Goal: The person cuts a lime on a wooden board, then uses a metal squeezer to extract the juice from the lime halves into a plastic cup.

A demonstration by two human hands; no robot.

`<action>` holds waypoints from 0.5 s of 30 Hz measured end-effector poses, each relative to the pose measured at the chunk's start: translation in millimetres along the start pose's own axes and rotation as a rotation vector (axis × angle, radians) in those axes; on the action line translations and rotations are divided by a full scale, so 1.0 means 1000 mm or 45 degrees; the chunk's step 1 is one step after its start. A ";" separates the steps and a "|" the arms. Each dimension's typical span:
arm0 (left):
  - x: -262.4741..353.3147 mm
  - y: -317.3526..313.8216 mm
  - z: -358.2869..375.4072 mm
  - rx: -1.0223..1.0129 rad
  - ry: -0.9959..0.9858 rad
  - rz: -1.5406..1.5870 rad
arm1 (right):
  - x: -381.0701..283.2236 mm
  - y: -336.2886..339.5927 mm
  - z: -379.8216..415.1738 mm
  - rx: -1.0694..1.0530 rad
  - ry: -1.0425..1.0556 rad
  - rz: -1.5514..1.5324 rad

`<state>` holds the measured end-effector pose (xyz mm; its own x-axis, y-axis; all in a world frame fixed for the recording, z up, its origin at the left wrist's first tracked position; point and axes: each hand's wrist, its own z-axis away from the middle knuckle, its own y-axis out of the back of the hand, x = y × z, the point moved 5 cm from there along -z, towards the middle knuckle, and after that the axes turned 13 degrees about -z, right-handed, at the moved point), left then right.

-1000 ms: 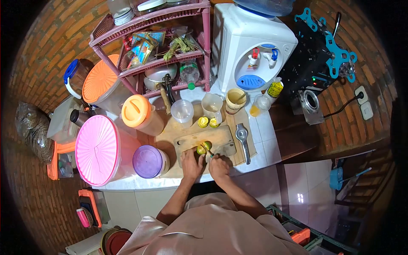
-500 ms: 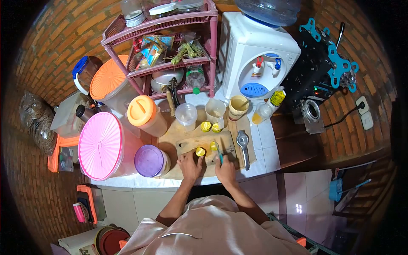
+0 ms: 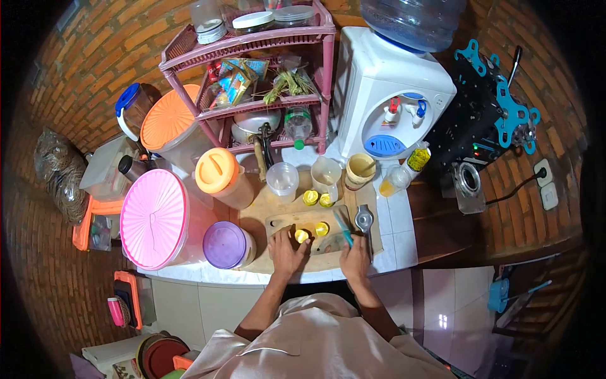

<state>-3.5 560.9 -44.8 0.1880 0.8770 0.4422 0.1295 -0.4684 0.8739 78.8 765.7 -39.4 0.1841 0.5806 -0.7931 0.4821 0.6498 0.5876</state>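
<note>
My left hand (image 3: 287, 254) is on the wooden cutting board (image 3: 281, 218), its fingers closed around a cut citrus half (image 3: 302, 236) with the pale yellow face up. Another citrus half (image 3: 322, 228) lies just right of it on the board. My right hand (image 3: 355, 258) grips a small knife (image 3: 343, 228) with a teal handle, its blade pointing up and away over the board's right part. Close beside that hand lies a metal citrus squeezer (image 3: 364, 220). Behind the board sit two more citrus halves, one (image 3: 310, 197) left of the other (image 3: 326, 199).
Past the board stand a clear plastic cup (image 3: 282, 180), a measuring jug (image 3: 326, 172) and a cream cup (image 3: 360, 170). Lidded containers, one pink (image 3: 153, 218) and one purple (image 3: 225, 244), are at left. A water dispenser (image 3: 391, 95) and a pink rack (image 3: 252, 104) stand behind.
My right hand with the knife has moved right, off the right citrus half, and the blade now shows. My left hand stays at its citrus half. The camera view has shifted slightly.
</note>
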 end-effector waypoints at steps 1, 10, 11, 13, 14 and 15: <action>0.002 0.007 -0.001 0.026 0.008 0.036 | 0.005 0.009 -0.002 0.048 -0.028 -0.026; 0.019 0.063 -0.051 0.255 -0.036 0.164 | 0.094 0.070 -0.004 0.198 -0.189 0.375; 0.026 0.069 -0.062 0.301 -0.101 0.134 | 0.097 0.070 -0.004 0.200 -0.188 0.373; 0.035 0.077 -0.080 0.349 -0.188 0.022 | 0.104 0.067 -0.004 0.104 -0.320 0.528; 0.037 0.079 -0.088 0.350 -0.191 0.023 | 0.104 0.066 -0.004 0.107 -0.320 0.528; 0.041 0.081 -0.096 0.356 -0.226 -0.038 | 0.097 0.068 -0.005 0.209 -0.254 0.566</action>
<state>-79.0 569.4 63.2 0.3434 0.8701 0.3535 0.3952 -0.4753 0.7860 124.5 868.6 -75.6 0.5543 0.6680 -0.4965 0.4449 0.2664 0.8551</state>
